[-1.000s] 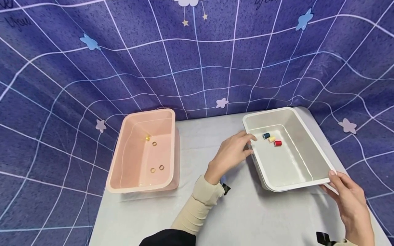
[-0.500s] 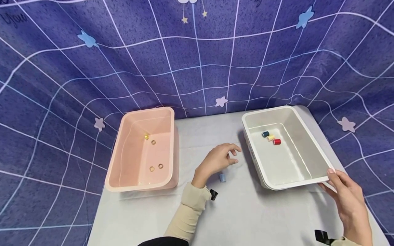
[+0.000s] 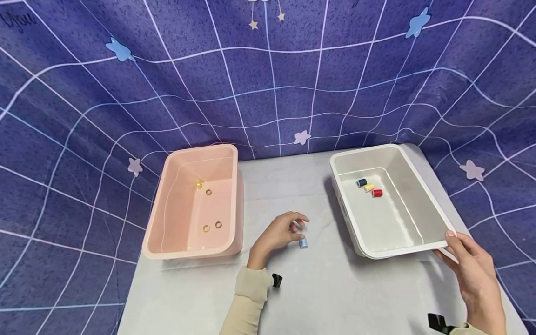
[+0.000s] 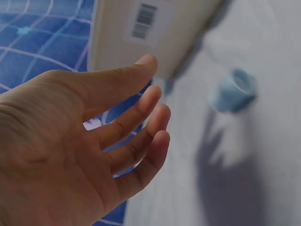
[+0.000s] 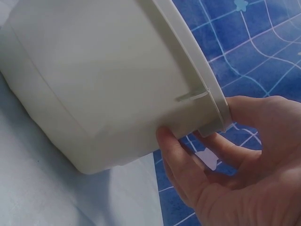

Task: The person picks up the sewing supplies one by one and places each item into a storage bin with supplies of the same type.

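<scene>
My left hand (image 3: 279, 236) hovers over the table between the two bins, fingers loosely bent and holding nothing. Just beyond its thumb tip lies a light blue thread spool (image 3: 303, 243), which the left wrist view shows apart from the fingers, a blurred spool (image 4: 233, 90) with the hand's shadow beside it. At the right, my right hand (image 3: 477, 265) grips the near right corner of a white plastic bin (image 3: 356, 223), thumb on the rim and fingers beneath it. Inside that bin lie a dark blue spool (image 3: 361, 183), a pale yellow spool (image 3: 368, 187) and a red spool (image 3: 377, 193).
On the left stands a pink plastic bin (image 3: 239, 209) holding several small rings (image 3: 218, 224) and a shiny gold piece (image 3: 199, 184). A pale cloth (image 3: 284, 186) covers the table. Behind hangs a purple-blue curtain (image 3: 293, 70) with grid lines and stars.
My left hand has drawn back from the white bin's left rim, moving left and down to beside the light blue spool. The right hand keeps its grip on the corner.
</scene>
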{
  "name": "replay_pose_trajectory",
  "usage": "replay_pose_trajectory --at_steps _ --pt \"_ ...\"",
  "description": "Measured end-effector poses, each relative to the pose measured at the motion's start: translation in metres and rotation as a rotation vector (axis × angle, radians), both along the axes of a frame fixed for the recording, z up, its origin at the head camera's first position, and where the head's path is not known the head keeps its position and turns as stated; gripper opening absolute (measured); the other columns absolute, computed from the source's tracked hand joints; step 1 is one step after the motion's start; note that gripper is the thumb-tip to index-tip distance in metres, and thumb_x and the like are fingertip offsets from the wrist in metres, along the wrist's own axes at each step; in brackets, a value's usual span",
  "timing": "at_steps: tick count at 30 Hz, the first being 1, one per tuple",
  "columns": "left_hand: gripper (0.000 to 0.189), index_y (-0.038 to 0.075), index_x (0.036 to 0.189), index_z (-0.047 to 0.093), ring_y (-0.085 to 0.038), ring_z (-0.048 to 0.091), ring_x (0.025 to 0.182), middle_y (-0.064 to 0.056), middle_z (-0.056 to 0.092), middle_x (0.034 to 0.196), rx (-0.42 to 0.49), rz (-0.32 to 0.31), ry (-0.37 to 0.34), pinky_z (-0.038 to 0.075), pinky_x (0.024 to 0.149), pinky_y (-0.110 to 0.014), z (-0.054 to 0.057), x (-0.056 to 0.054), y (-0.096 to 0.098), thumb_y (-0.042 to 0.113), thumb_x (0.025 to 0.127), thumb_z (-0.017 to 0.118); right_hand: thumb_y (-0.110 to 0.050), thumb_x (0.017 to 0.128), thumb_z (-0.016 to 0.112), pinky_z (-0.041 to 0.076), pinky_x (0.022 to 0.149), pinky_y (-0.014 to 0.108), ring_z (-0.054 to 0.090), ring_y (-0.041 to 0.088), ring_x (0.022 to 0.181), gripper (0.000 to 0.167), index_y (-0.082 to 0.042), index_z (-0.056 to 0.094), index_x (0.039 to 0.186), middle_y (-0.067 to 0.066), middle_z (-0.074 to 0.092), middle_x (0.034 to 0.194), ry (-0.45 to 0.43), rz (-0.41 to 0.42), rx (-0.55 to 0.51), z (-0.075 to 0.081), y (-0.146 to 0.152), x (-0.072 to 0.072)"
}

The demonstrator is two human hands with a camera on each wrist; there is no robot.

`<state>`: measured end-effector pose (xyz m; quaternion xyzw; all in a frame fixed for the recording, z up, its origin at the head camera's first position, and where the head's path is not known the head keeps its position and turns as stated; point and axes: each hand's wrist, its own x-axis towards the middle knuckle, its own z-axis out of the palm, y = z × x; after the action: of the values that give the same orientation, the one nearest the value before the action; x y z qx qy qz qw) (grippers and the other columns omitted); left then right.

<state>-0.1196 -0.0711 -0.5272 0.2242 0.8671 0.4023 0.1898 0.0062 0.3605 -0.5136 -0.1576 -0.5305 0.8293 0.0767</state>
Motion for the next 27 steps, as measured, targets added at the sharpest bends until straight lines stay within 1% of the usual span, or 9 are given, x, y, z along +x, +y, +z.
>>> replay_pose_trajectory --at_steps 3,5,7,11,15,18,21,24,27 --pt "0.047 0.012 0.131 0.070 -0.025 0.064 0.092 -0.012 0.070 0.118 0.023 0.014 -0.028 0.048 0.076 -0.022 -0.011 0.004 -0.007 0.003 0.087 0.083 0.001 0.105 0.054 0.063 0.075 0.022 0.077 0.005 0.089 0.027 -0.011 0.079 0.105 -0.008 0.078 0.101 -0.001 -0.001 0.008 0.000 0.000 0.000" --pt "0.048 0.012 0.130 0.071 -0.029 0.064 0.094 -0.013 0.069 0.116 0.028 0.005 -0.015 0.048 0.079 -0.023 -0.018 0.006 -0.010 0.001 0.085 0.084 0.001 0.105 0.054 0.063 0.074 0.022 0.076 0.005 0.089 0.027 -0.011 0.079 0.105 -0.008 0.078 0.102 -0.003 -0.004 0.009 0.000 0.001 0.000" --pt "0.049 0.013 0.130 0.071 -0.029 0.063 0.096 -0.012 0.069 0.116 0.028 -0.015 0.006 0.049 0.081 -0.026 -0.024 0.007 -0.013 0.001 0.084 0.085 0.000 0.105 0.054 0.063 0.074 0.022 0.076 0.005 0.089 0.027 -0.011 0.079 0.105 -0.008 0.077 0.102 -0.005 -0.007 0.006 0.000 0.001 0.000" --pt "0.050 0.015 0.131 0.072 -0.030 0.060 0.098 -0.011 0.067 0.118 0.031 -0.063 0.018 0.049 0.084 -0.027 -0.035 0.012 -0.018 0.001 0.084 0.085 0.000 0.106 0.054 0.063 0.074 0.022 0.076 0.004 0.090 0.027 -0.012 0.079 0.105 -0.009 0.077 0.103 -0.012 -0.006 0.002 0.000 0.002 0.000" --pt "0.051 0.018 0.133 0.072 -0.030 0.058 0.100 -0.008 0.066 0.122 0.025 -0.075 0.012 0.047 0.085 -0.026 -0.041 0.016 -0.020 0.002 0.086 0.084 0.000 0.106 0.054 0.063 0.074 0.022 0.076 0.005 0.090 0.027 -0.011 0.079 0.105 -0.009 0.077 0.103 -0.014 -0.006 -0.009 0.000 0.001 0.000" --pt "0.051 0.023 0.133 0.072 -0.024 0.059 0.106 -0.003 0.065 0.126 -0.003 -0.071 0.031 0.048 0.091 -0.029 -0.045 0.017 -0.019 0.003 0.087 0.083 0.001 0.106 0.053 0.063 0.074 0.022 0.076 0.005 0.090 0.028 -0.011 0.079 0.105 -0.008 0.077 0.103 -0.016 -0.010 -0.016 0.000 0.002 0.000" --pt "0.050 0.027 0.132 0.073 -0.020 0.058 0.115 0.001 0.063 0.128 -0.054 -0.066 0.076 0.049 0.099 -0.033 -0.048 0.020 -0.017 0.007 0.088 0.083 0.001 0.106 0.053 0.063 0.074 0.022 0.076 0.005 0.090 0.028 -0.011 0.079 0.105 -0.008 0.077 0.103 -0.019 -0.012 -0.012 0.000 0.002 0.000" --pt "0.044 0.030 0.129 0.074 -0.018 0.057 0.117 0.002 0.063 0.127 -0.085 -0.041 0.124 0.050 0.102 -0.034 -0.051 0.023 -0.015 0.013 0.089 0.083 0.001 0.106 0.053 0.063 0.074 0.022 0.076 0.005 0.090 0.028 -0.012 0.079 0.105 -0.009 0.077 0.103 -0.021 -0.012 -0.006 0.000 0.001 0.000" --pt "0.040 0.031 0.127 0.074 -0.016 0.058 0.115 0.005 0.064 0.125 -0.091 0.006 0.153 0.050 0.101 -0.034 -0.054 0.024 -0.012 0.019 0.089 0.084 0.001 0.106 0.053 0.063 0.074 0.022 0.076 0.005 0.090 0.029 -0.012 0.079 0.105 -0.009 0.077 0.103 -0.019 -0.010 -0.009 0.000 0.001 -0.001"
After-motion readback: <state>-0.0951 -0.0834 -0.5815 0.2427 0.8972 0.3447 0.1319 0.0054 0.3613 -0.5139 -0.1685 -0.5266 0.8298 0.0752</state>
